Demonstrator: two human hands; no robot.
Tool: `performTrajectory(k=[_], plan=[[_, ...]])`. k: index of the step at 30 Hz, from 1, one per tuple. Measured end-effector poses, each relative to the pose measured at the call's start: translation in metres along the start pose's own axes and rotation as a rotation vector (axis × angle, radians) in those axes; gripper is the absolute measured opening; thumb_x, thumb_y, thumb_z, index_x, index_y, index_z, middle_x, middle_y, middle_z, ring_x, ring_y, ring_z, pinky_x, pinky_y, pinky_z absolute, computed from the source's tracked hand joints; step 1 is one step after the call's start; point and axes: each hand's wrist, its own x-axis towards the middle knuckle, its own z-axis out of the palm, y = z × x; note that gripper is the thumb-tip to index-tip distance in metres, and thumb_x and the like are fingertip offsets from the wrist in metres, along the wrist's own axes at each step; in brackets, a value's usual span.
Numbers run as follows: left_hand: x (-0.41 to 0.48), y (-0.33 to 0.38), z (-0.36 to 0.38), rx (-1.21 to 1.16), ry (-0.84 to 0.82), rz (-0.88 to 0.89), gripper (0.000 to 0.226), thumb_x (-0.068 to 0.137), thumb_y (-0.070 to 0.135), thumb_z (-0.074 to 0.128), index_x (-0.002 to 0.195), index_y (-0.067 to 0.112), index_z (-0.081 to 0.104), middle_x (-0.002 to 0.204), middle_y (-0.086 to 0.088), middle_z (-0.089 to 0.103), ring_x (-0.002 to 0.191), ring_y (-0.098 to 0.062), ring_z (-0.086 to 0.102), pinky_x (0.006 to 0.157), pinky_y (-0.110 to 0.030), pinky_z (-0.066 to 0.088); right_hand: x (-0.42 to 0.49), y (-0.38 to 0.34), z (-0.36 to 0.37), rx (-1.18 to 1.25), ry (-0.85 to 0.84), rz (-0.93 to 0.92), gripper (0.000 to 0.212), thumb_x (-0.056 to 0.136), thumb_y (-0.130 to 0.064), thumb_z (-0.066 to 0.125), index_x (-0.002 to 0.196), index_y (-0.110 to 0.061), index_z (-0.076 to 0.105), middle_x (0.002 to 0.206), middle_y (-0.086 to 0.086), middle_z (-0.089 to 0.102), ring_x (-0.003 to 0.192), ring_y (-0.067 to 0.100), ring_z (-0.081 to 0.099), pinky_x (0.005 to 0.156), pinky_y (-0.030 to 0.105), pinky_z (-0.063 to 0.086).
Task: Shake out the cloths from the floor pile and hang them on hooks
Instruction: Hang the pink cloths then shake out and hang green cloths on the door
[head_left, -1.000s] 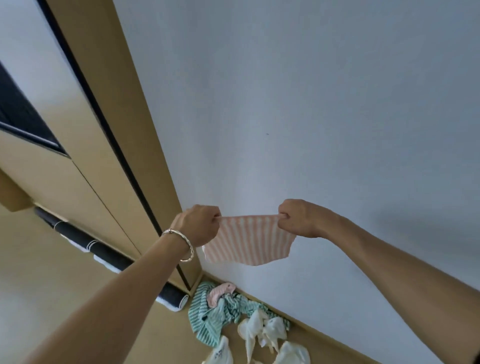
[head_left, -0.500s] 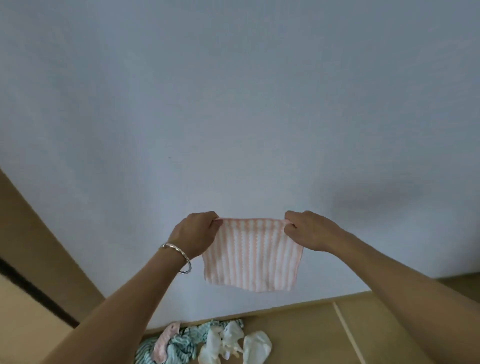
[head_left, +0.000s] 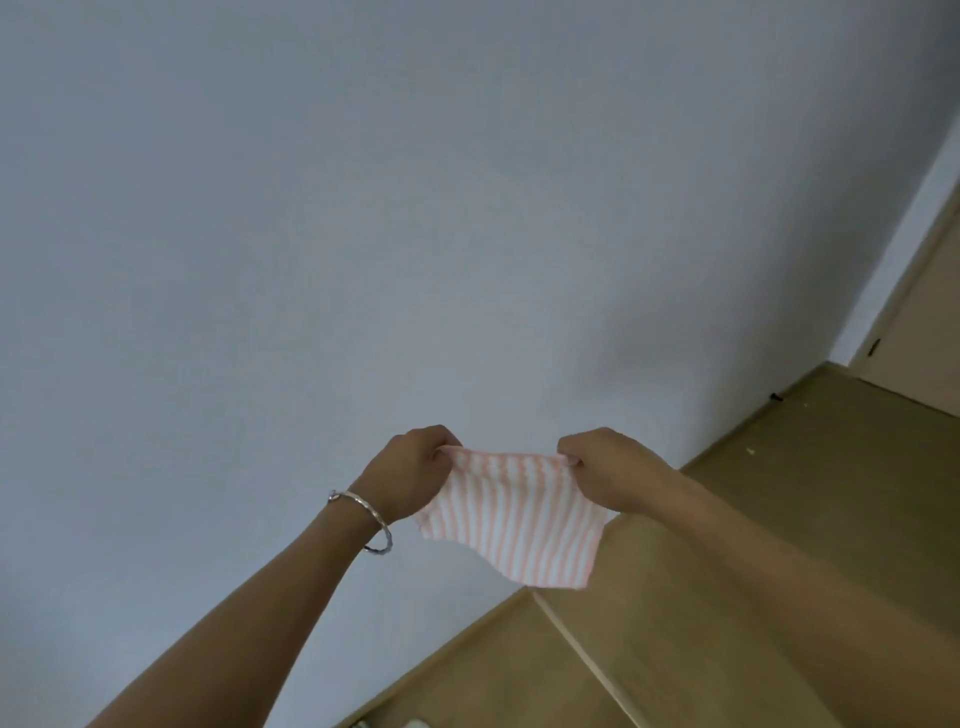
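The person is wearing 1 thin silver bangle (head_left: 361, 505) on the left wrist, just behind the left hand (head_left: 410, 470). Its metal is looking lightly ridged and is catching pale light along the top. It is sitting loosely, its lower loop hanging off the wrist. The left forearm (head_left: 249, 613) and right forearm (head_left: 779, 571) are showing bare, as is the right hand (head_left: 602, 467).

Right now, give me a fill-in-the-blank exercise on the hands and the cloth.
The left hand and right hand each pinch a top ____ of the cloth.
The cloth's stripes are white and ____.
The bracelet sits on the ____ wrist.
Missing words: corner; pink; left.
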Motion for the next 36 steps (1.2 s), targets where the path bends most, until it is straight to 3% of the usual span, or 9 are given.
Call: performTrajectory(k=[4, 8, 10, 12, 17, 22, 25, 30, 36], plan=[[0.028, 0.071, 0.054, 0.006, -0.015, 0.06, 0.024, 0.094, 0.012, 0.036, 0.097, 0.017, 0.059, 0.091, 0.001, 0.063, 0.085, -0.015, 0.056, 0.061, -0.012, 0.037, -0.038, 0.079, -0.016, 0.072, 0.017, 0.057, 0.016, 0.09, -0.008, 0.035, 0.08, -0.012, 0.047, 0.078, -0.001, 0.052, 0.074, 0.019, 0.049, 0.061, 0.032, 0.035], [0.052, 0.153, 0.116, -0.049, -0.098, 0.115, 0.022, 0.096, 0.018, 0.038, 0.1, 0.019, 0.059, 0.088, 0.003, 0.063, 0.083, -0.016, 0.057, 0.062, -0.015, 0.038, -0.083, 0.165, -0.038, 0.167, 0.032, 0.14, 0.021, 0.096, -0.027, 0.035, 0.08, -0.015, 0.043, 0.074, -0.006, 0.048, 0.066, 0.014, 0.043, 0.055, 0.028, 0.028], [0.063, 0.196, 0.146, -0.042, -0.144, 0.168, 0.012, 0.094, 0.029, 0.048, 0.1, 0.025, 0.057, 0.086, 0.01, 0.059, 0.083, -0.011, 0.055, 0.062, -0.014, 0.037, -0.104, 0.205, -0.05, 0.173, 0.026, 0.157, 0.028, 0.096, -0.04, 0.04, 0.093, -0.015, 0.051, 0.08, -0.007, 0.053, 0.073, 0.014, 0.049, 0.06, 0.03, 0.035], [0.072, 0.236, 0.176, -0.004, -0.19, 0.233, 0.022, 0.087, 0.042, 0.058, 0.104, 0.027, 0.058, 0.091, 0.014, 0.059, 0.088, -0.007, 0.054, 0.068, -0.015, 0.038, -0.124, 0.246, -0.061, 0.172, 0.038, 0.175, 0.034, 0.096, -0.047, 0.042, 0.101, -0.017, 0.057, 0.09, -0.005, 0.06, 0.082, 0.015, 0.055, 0.071, 0.033, 0.043], [0.098, 0.316, 0.239, 0.104, -0.247, 0.363, 0.026, 0.086, 0.052, 0.055, 0.1, 0.031, 0.061, 0.096, 0.01, 0.065, 0.091, -0.01, 0.058, 0.078, -0.027, 0.046, -0.166, 0.341, -0.081, 0.227, 0.135, 0.267, 0.029, 0.098, -0.045, 0.04, 0.096, -0.025, 0.061, 0.089, -0.007, 0.064, 0.087, 0.014, 0.058, 0.079, 0.035, 0.047], [0.133, 0.369, 0.287, 0.144, -0.266, 0.47, 0.023, 0.094, 0.051, 0.041, 0.082, 0.034, 0.052, 0.082, 0.008, 0.062, 0.082, -0.015, 0.058, 0.072, -0.031, 0.045, -0.196, 0.403, -0.087, 0.324, 0.178, 0.369, 0.027, 0.093, -0.045, 0.05, 0.078, -0.025, 0.059, 0.08, -0.007, 0.064, 0.079, 0.015, 0.06, 0.075, 0.036, 0.046], [0.163, 0.401, 0.318, 0.16, -0.291, 0.524, 0.034, 0.094, 0.052, 0.037, 0.087, 0.025, 0.055, 0.086, 0.004, 0.065, 0.086, -0.018, 0.059, 0.074, -0.033, 0.046, -0.209, 0.436, -0.089, 0.315, 0.166, 0.453, 0.032, 0.083, -0.054, 0.06, 0.077, -0.023, 0.059, 0.076, -0.007, 0.063, 0.072, 0.014, 0.059, 0.067, 0.035, 0.046], [0.21, 0.463, 0.373, 0.122, -0.359, 0.691, 0.028, 0.097, 0.047, 0.035, 0.084, 0.027, 0.049, 0.083, 0.005, 0.06, 0.085, -0.018, 0.058, 0.074, -0.033, 0.045, -0.218, 0.502, -0.106, 0.185, 0.217, 0.625, 0.037, 0.09, -0.038, 0.058, 0.062, -0.02, 0.042, 0.064, -0.007, 0.048, 0.066, 0.016, 0.048, 0.061, 0.034, 0.034], [0.291, 0.534, 0.424, 0.08, -0.398, 0.88, 0.041, 0.097, 0.048, 0.032, 0.097, 0.016, 0.058, 0.086, 0.0, 0.064, 0.081, -0.018, 0.059, 0.073, -0.033, 0.046, -0.212, 0.581, -0.143, 0.075, 0.244, 0.864, 0.038, 0.094, -0.046, 0.049, 0.083, -0.011, 0.059, 0.075, -0.003, 0.055, 0.07, 0.015, 0.054, 0.063, 0.032, 0.041]])
